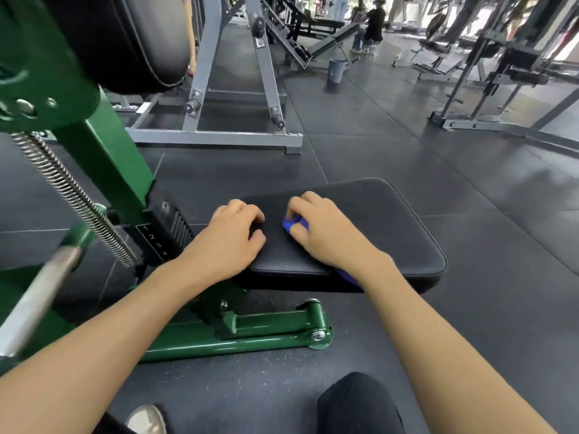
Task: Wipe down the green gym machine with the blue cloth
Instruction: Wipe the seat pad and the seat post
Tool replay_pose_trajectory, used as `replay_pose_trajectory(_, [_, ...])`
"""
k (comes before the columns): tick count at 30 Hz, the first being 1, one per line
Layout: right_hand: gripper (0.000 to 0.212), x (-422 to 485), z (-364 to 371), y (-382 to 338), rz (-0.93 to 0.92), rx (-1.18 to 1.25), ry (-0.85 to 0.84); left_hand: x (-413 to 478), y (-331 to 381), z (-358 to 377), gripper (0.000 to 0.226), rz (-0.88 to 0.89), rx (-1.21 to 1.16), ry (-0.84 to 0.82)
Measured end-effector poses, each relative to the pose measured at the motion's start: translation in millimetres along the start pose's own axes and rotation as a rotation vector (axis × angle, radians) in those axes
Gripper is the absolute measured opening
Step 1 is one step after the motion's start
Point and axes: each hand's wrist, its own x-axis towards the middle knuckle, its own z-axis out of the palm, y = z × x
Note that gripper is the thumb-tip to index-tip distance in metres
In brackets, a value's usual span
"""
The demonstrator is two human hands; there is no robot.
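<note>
A grey steel rack stands on dark floor tiles — a grey bucket beyond it

Glossy green-painted metal frame, smooth matt black seat pad, soft blue cloth.
</note>
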Motion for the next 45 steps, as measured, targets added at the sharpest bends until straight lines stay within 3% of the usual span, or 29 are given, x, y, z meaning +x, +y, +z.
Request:
replay_pose_trajectory(6, [0.019, 34.7, 5.8, 52.2, 0.123, -0.13, -0.016, -32.7, -4.3, -15.6, 0.039, -0.034, 0.022, -0.066])
replay_pose_trajectory(10, [0.023, 78.7, 34.1, 33.9, 0.093, -0.081, -0.065, -57.4, -4.4, -28.7, 0.046, -0.113, 0.085, -0.123])
replay_pose_trajectory(17, [0.029, 131.5, 68.4, -46.2, -0.076, -0.075, -0.342, -70.4, -19.2, -43.9, 0.036, -0.232, 0.159, -0.187])
replay_pose_trajectory(21, [0.023, 122.6, 69.4, -68.0, -0.16, 0.037, -0.365, -72.3, -33.2, -52.1, 0.038, -0.297, 0.195, -0.166])
replay_pose_trajectory(32, [0.019, 38.1, 14.4, -79.8, -0.17, 0.299, -0.321, -89.8, -63.1, -81.2, 0.038, -0.49, 0.177, 0.018])
replay_pose_trajectory(35, [0.022, 42.5, 18.0, -88.6, 0.06, 0.486, -0.244, -90.2, -61.1, -89.7, 0.039, -0.546, 0.141, 0.096])
replay_pose_trajectory(39, [0.024, 70.0, 23.7, -126.0, 0.342, 0.935, 0.069, -86.6, -54.2, -98.5, 0.035, -0.585, 0.116, 0.19])
replay_pose_trajectory(42, [0.021, 76.4, 27.1, -166.2, 0.213, 1.121, 0.234, -82.2, -51.3, -100.9, 0.036, -0.594, 0.071, 0.21])
replay_pose_trajectory(45, [0.022, 64.4, 53.2, -184.9, 0.057, 0.979, 0.288, -78.7, -53.2, -102.4, 0.031, -0.592, 0.054, 0.219])
